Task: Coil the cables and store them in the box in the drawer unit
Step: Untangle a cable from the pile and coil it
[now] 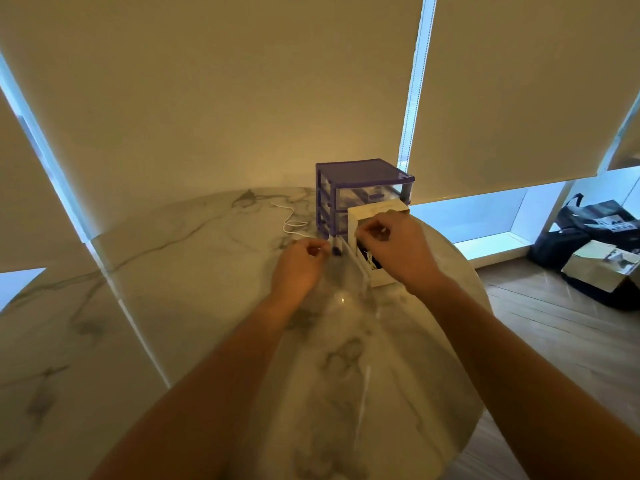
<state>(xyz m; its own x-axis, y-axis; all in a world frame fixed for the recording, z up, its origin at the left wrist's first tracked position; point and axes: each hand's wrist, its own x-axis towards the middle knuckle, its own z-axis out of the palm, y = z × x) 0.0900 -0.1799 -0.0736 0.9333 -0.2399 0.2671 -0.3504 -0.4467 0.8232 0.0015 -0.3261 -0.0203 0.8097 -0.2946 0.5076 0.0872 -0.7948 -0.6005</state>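
Dim, warm-toned room; cool daylight leaks past the blinds at 3 o'clock; edges bend, detail soft.

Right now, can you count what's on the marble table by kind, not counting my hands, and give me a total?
Purple drawer unit: 1
White box, open: 1
Clear drawer, pulled out onto the table: 1
White cable, lying loose left of the unit: 1
Total: 4
More cable seems to lie inside the box, too dim to count.
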